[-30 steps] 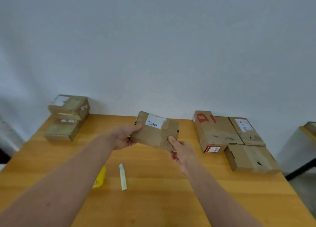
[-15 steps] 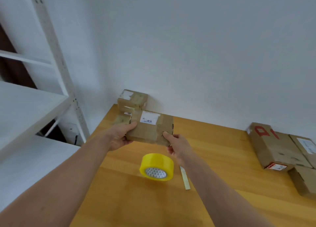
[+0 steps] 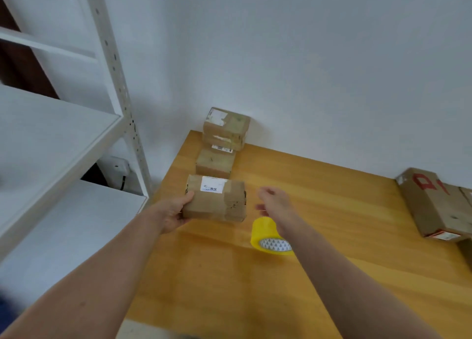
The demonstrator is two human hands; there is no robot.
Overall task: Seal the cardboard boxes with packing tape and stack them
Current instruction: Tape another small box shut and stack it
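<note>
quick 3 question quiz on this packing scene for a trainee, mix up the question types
1. True or false: the right hand grips the labelled box.
2. The yellow tape roll lies: A on the floor; B on the table; C on a chair.
3. Fill in: the labelled box is held by the ___ hand.

Key
1. False: its fingers are loose and apart from the box.
2. B
3. left: the left hand grips the box's near left end.

Matt cardboard box point(image 3: 215, 198), glossy yellow tape roll point(image 3: 265, 232), smooth varnished wooden table point(image 3: 332, 236)
</note>
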